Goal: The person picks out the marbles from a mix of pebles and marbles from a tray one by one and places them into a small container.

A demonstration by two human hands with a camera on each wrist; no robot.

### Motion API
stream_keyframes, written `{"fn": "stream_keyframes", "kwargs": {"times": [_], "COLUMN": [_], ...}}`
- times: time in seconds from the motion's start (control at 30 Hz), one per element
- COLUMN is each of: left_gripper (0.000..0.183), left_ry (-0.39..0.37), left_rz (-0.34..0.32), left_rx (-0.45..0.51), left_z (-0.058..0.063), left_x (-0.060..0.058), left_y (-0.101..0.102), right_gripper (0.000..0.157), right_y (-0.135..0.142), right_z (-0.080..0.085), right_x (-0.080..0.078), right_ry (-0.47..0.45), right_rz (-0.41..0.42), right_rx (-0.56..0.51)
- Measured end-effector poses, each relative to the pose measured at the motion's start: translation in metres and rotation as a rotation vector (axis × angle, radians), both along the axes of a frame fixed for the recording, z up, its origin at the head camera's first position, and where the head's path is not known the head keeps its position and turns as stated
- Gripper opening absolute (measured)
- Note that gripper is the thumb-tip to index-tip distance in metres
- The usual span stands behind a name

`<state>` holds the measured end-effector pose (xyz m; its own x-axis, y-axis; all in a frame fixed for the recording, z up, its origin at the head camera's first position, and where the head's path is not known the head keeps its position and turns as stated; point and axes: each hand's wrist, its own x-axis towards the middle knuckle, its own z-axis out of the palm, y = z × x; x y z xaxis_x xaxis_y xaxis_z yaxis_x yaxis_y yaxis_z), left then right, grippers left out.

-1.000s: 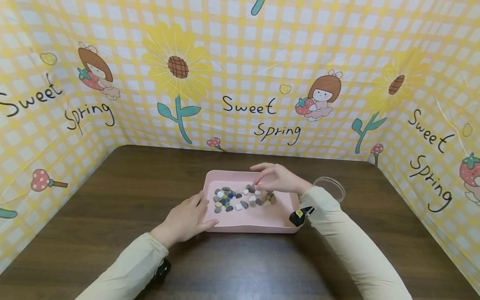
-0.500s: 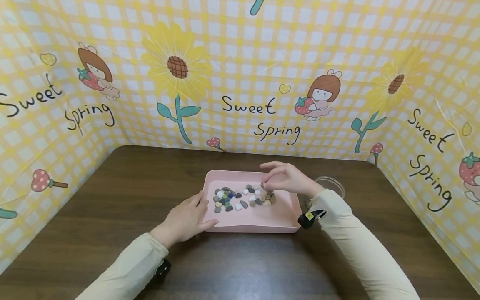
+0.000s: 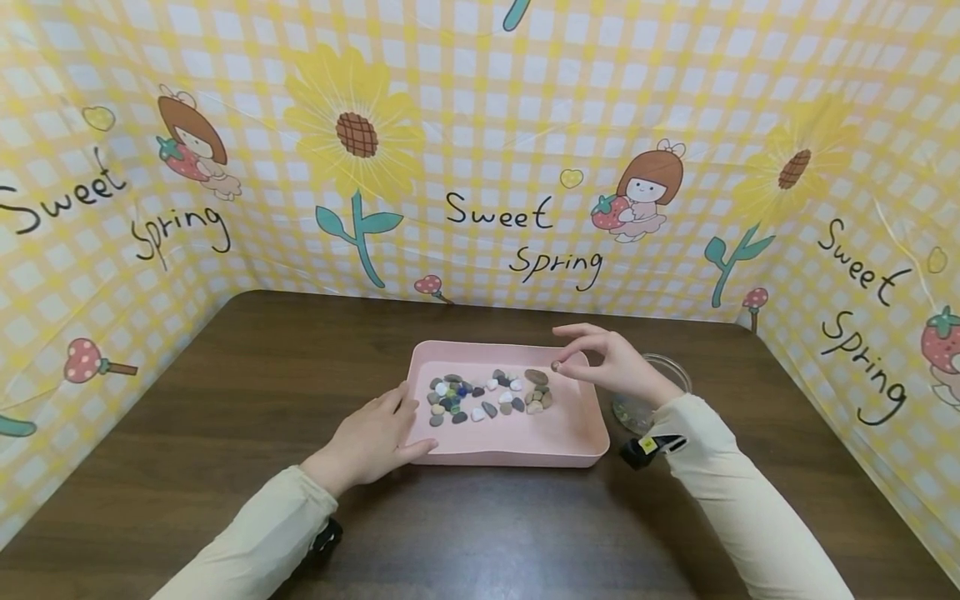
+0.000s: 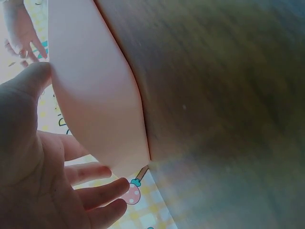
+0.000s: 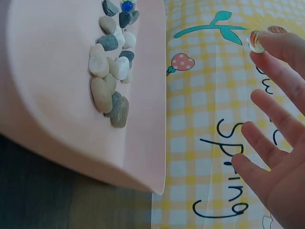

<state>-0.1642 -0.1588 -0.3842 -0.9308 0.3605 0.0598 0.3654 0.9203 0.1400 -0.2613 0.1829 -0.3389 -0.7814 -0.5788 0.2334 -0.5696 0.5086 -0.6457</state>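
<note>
My right hand (image 3: 611, 362) is raised over the right side of a pink tray (image 3: 517, 442). Its thumb and forefinger pinch a clear glass marble (image 5: 256, 42) with an orange swirl, while the other fingers are spread. Inside the tray, pebbles (image 3: 489, 409) in grey, white and brown lie in groups, with a blue marble (image 5: 127, 6) among them. At the tray's left front corner rests my left hand (image 3: 375, 437), thumb toward the front wall and relaxed fingers along the left side.
A round clear glass jar (image 3: 628, 414) stands to the right of the tray, partly hidden behind the right hand and wrist. The dark wooden table (image 3: 480, 533) is enclosed on three sides by a yellow checked cloth (image 3: 480, 125).
My right hand has moved right and away from the pebbles, carrying the marble between its fingertips. A brown oval pebble it covered now shows. The left hand has stayed still.
</note>
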Motion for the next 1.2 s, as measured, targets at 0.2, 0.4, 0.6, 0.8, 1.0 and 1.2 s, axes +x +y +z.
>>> {"fn": "stream_keyframes", "kwargs": {"times": [0.2,0.4,0.6,0.8,1.0,1.2], "left_gripper": [0.072,0.072,0.074,0.073,0.073,0.073], "left_ry": [0.002,-0.01,-0.021,-0.032,-0.029,-0.025], "left_rz": [0.002,0.004,0.005,0.012,0.008,0.002], "left_rx": [-0.002,-0.007,-0.009,-0.001,-0.011,-0.012], "left_z": [0.0,0.0,-0.001,-0.002,0.0,0.0], "left_x": [0.0,0.0,0.0,0.0,0.0,0.0], "left_y": [0.0,0.0,0.0,0.002,0.001,0.001], "right_gripper": [0.011,0.012,0.013,0.013,0.011,0.011], "right_y": [0.013,0.026,0.039,0.049,0.06,0.073], "right_z": [-0.002,-0.005,-0.009,-0.009,-0.011,-0.019], "right_x": [0.004,0.008,0.011,0.019,0.019,0.017], "right_ry": [0.008,0.035,0.057,0.117,0.116,0.156], "right_rz": [-0.066,-0.13,-0.198,-0.253,-0.285,-0.321], "right_rx": [-0.028,-0.058,-0.067,-0.061,-0.069,-0.058]}}
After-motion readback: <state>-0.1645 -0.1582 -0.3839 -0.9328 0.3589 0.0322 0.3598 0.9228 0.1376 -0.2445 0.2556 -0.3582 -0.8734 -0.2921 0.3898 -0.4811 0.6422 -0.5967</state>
